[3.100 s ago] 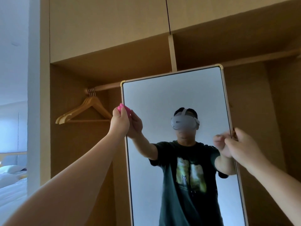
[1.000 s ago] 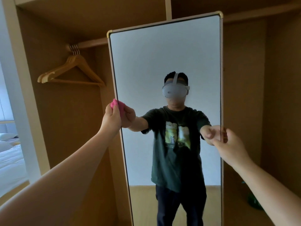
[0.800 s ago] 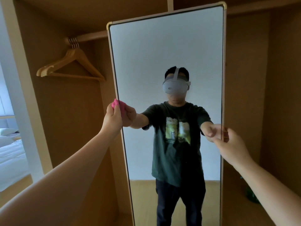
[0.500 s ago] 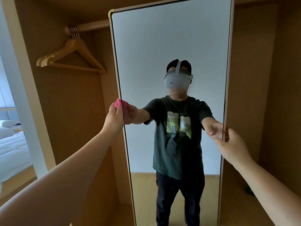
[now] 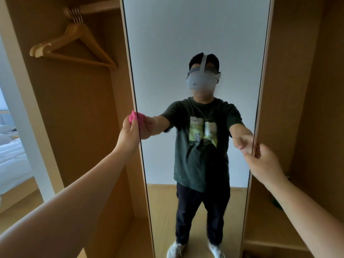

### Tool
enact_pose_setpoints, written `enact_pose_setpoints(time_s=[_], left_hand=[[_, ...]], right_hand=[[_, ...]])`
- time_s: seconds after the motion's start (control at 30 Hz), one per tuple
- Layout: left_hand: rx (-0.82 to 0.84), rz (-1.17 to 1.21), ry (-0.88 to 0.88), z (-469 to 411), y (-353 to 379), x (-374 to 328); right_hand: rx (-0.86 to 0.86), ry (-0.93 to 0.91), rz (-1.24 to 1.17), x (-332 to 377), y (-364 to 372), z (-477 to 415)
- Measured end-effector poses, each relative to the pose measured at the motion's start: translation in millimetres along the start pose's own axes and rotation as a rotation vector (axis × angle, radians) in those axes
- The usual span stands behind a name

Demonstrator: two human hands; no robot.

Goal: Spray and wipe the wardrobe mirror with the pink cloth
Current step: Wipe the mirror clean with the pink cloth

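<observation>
Your left hand has its fingers curled round the pink cloth, which is bunched up and pressed to the left edge of the mirror, about mid-height. Your right hand grips the mirror's right edge, thumb on the front and fingers wrapped behind the frame. The mirror stands upright inside the wardrobe. Wooden hangers hang from the rail at upper left. A white bed shows at far left (beyond the wardrobe's side). A small green object sits low on the right, too unclear to identify.
</observation>
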State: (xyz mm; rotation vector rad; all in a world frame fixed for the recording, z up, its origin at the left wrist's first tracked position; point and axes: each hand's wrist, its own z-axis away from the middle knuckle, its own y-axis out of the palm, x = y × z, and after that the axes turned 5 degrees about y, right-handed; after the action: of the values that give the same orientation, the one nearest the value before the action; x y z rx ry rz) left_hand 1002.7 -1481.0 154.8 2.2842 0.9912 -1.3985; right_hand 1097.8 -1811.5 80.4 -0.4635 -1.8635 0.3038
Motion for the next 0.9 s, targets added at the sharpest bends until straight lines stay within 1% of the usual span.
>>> enact_pose_setpoints(time_s=[0.5, 0.77, 0.9], left_hand=[[0.015, 0.037, -0.053, 22, 5, 38], [0.051, 0.034, -0.075, 36, 5, 62], [0.066, 0.076, -0.098, 43, 6, 73]], right_hand=[[0.073, 0.144, 0.016, -30, 13, 12], [0.099, 0.195, 0.044, -45, 22, 19], [0.114, 0.235, 0.072, -53, 25, 22]])
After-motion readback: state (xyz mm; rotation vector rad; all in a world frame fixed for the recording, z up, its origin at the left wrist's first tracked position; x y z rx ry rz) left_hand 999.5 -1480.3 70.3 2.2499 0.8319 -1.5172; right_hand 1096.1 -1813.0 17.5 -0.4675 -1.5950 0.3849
